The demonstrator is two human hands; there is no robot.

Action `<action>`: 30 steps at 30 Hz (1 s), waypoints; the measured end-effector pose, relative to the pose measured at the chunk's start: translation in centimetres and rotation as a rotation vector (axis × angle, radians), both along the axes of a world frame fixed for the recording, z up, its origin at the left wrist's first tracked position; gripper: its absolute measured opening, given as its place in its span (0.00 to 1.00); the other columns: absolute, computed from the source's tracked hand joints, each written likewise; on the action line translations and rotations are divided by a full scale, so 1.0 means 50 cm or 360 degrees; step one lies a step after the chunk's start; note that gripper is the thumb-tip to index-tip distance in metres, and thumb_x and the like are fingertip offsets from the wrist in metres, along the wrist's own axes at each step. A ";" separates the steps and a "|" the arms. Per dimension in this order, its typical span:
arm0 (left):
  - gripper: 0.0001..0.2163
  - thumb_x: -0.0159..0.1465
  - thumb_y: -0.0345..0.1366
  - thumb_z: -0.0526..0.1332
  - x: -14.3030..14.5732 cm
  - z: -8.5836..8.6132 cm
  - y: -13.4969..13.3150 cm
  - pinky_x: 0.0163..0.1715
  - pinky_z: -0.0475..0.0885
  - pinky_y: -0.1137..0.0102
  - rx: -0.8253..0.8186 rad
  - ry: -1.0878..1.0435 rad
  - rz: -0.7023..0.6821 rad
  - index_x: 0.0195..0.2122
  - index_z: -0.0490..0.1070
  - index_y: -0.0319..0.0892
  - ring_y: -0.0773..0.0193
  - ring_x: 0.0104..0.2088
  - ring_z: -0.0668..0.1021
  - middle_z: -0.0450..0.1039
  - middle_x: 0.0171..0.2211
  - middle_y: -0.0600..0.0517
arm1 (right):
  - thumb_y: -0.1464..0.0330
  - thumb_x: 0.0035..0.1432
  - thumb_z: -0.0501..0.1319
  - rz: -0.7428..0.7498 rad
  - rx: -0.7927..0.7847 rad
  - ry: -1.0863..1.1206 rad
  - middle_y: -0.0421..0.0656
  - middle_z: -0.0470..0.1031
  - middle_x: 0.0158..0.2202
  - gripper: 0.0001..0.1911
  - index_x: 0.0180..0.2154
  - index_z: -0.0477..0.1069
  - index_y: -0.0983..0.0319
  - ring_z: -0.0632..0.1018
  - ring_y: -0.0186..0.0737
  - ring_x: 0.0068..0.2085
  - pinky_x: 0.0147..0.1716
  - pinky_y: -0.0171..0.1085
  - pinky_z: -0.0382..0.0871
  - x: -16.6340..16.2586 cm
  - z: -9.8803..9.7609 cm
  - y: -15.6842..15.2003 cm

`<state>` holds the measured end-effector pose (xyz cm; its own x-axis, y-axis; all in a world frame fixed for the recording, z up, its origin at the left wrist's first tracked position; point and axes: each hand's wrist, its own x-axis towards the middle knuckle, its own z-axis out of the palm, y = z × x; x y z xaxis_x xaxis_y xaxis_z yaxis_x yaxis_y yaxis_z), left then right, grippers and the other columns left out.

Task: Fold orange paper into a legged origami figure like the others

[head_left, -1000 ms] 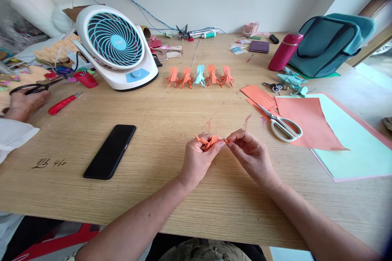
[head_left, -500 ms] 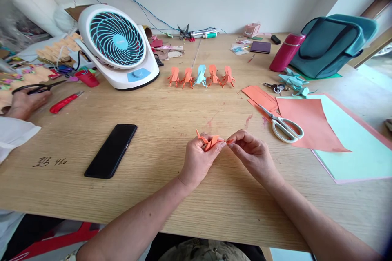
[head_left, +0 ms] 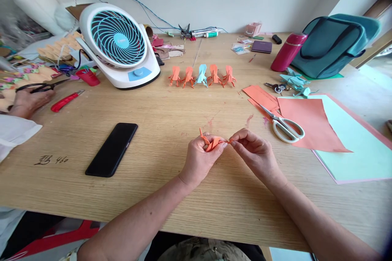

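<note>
An orange folded-paper figure (head_left: 212,144) is gripped in my left hand (head_left: 200,157), thumb and fingers closed around its body. One thin strip of it points up beside my index finger. My right hand (head_left: 255,151) pinches the tip of another thin limb on the figure's right side, fingertips close to those of my left hand. Both hands are just above the table's near half. Beyond them stands a row of several finished-looking paper figures, orange ones and a light blue one (head_left: 202,75) in the middle. Part of the held figure is hidden by my fingers.
White-handled scissors (head_left: 286,128) lie on orange paper sheets (head_left: 309,124) at right, near keys (head_left: 277,87) and a pink bottle (head_left: 288,53). A black phone (head_left: 112,150) and a fan (head_left: 119,45) are on the left. Another person's hand (head_left: 30,100) holds black scissors at far left.
The upright strip of the orange paper figure has tilted slightly, and my hands have shifted a little to the right. My grip on both ends stays the same.
</note>
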<state>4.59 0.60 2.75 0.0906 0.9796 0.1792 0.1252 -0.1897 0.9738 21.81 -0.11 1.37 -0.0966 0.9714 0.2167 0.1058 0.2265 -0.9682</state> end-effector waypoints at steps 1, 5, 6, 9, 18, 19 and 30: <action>0.04 0.60 0.33 0.67 0.000 -0.001 0.000 0.33 0.71 0.73 0.0004 -0.0002 -0.0002 0.30 0.82 0.40 0.67 0.28 0.74 0.76 0.27 0.53 | 0.63 0.65 0.64 0.0000 0.0005 -0.0010 0.41 0.74 0.34 0.05 0.37 0.75 0.57 0.74 0.38 0.36 0.38 0.38 0.70 0.001 0.000 0.001; 0.04 0.59 0.33 0.68 -0.001 -0.005 0.000 0.32 0.70 0.73 0.0017 -0.0011 -0.0023 0.30 0.82 0.41 0.67 0.27 0.74 0.75 0.26 0.53 | 0.63 0.65 0.64 0.0010 0.0004 -0.0021 0.41 0.73 0.34 0.06 0.37 0.74 0.57 0.74 0.38 0.36 0.38 0.38 0.70 0.002 -0.005 0.003; 0.04 0.59 0.33 0.68 -0.001 -0.006 0.001 0.32 0.70 0.73 0.0019 -0.0010 -0.0022 0.31 0.82 0.41 0.67 0.27 0.74 0.75 0.26 0.53 | 0.63 0.65 0.64 0.0014 0.0003 -0.0028 0.41 0.73 0.34 0.06 0.37 0.74 0.57 0.74 0.38 0.36 0.38 0.38 0.70 0.002 -0.006 0.004; 0.04 0.59 0.33 0.67 -0.001 -0.007 0.001 0.32 0.70 0.72 0.0018 0.0012 -0.0014 0.30 0.81 0.41 0.66 0.28 0.74 0.76 0.26 0.53 | 0.63 0.65 0.64 0.0019 0.0017 -0.0069 0.41 0.73 0.33 0.05 0.36 0.74 0.57 0.74 0.38 0.35 0.37 0.39 0.69 0.001 -0.007 0.003; 0.04 0.60 0.31 0.66 -0.001 -0.007 0.001 0.34 0.70 0.72 0.0037 0.0088 -0.0035 0.31 0.80 0.40 0.66 0.29 0.75 0.76 0.28 0.52 | 0.65 0.65 0.64 0.0008 0.0068 -0.0135 0.41 0.75 0.35 0.04 0.37 0.75 0.57 0.75 0.40 0.38 0.40 0.41 0.69 0.002 -0.007 0.002; 0.04 0.60 0.31 0.66 0.000 -0.007 0.001 0.34 0.70 0.72 0.0031 0.0094 -0.0027 0.31 0.80 0.40 0.66 0.29 0.75 0.76 0.28 0.52 | 0.65 0.65 0.64 0.0015 0.0074 -0.0140 0.41 0.75 0.36 0.04 0.37 0.76 0.57 0.75 0.40 0.38 0.41 0.41 0.69 0.003 -0.007 0.003; 0.04 0.60 0.31 0.65 0.001 -0.011 0.001 0.33 0.71 0.72 -0.0033 0.0125 0.0009 0.31 0.80 0.38 0.66 0.29 0.76 0.77 0.29 0.51 | 0.63 0.63 0.67 0.0041 0.0029 -0.0138 0.41 0.76 0.34 0.06 0.36 0.78 0.58 0.76 0.38 0.37 0.40 0.39 0.70 0.005 0.002 0.004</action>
<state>4.66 0.66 2.18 0.0983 0.9836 0.1514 0.2023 -0.1687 0.9647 22.09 0.07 1.46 -0.1407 0.9644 0.2240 0.1830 0.2477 -0.9514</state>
